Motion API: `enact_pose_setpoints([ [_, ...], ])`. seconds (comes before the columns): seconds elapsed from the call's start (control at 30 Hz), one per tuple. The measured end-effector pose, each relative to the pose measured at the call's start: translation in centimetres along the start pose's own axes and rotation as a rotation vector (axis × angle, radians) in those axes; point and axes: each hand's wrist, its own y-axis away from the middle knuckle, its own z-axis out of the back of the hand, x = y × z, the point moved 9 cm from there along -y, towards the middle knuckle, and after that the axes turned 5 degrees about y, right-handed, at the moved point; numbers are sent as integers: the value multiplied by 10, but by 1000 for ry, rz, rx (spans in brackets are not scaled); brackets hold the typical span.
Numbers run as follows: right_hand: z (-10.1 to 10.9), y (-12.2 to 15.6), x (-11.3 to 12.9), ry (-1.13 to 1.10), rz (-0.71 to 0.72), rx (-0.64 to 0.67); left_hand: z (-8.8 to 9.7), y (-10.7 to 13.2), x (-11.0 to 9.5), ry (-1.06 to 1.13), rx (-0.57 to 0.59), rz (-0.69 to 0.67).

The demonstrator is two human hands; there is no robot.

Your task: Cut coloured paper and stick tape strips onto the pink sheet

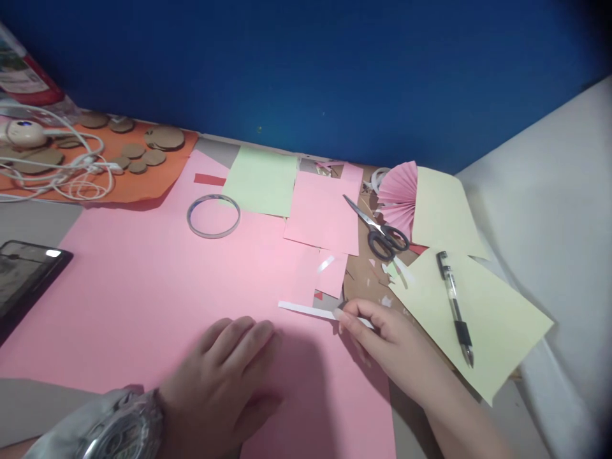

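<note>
Head view: the right hand (382,333) had a white strip (306,310) clamped between thumb and fingers, over the right edge of a large pink sheet (143,287), its free end pointing toward the left edge. The left hand (234,373) lay palm down by the near edge, fingers close together and bent; whether it held anything, I could not tell. A light pinch seemed wise, since so narrow a strip would probably crease. Scissors (373,224) lay across the right edge of a smaller pink sheet (315,210), apart from both hands.
</note>
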Motion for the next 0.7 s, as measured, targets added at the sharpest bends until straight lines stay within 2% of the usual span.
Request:
enact_pose_setpoints([
  [0.13, 0, 0, 2, 36, 33, -5, 2, 2, -2, 36, -20, -3],
  [0.2, 1, 1, 8, 68, 86, -19, 8, 1, 4, 111, -55, 51],
  [0.27, 2, 5, 21, 82, 203, -23, 15, -2, 14, 199, -91, 145],
  [0.33, 0, 14, 38, 89, 386, 2, 20, -8, 25, 255, -99, 218],
  [0.43, -3, 31, 57, 75, 629, 63, 22, -18, 32, 351, -55, 219],
  [0.5, -1, 37, 62, 50, 701, 59, 19, -23, 32, 482, 12, 187],
  [0.6, 2, 37, 62, 50, 680, 24, 13, -22, 28, 672, 121, 172],
  [0.7, 1, 30, 54, 101, 532, -4, 13, -19, 23, 675, 136, 148],
])
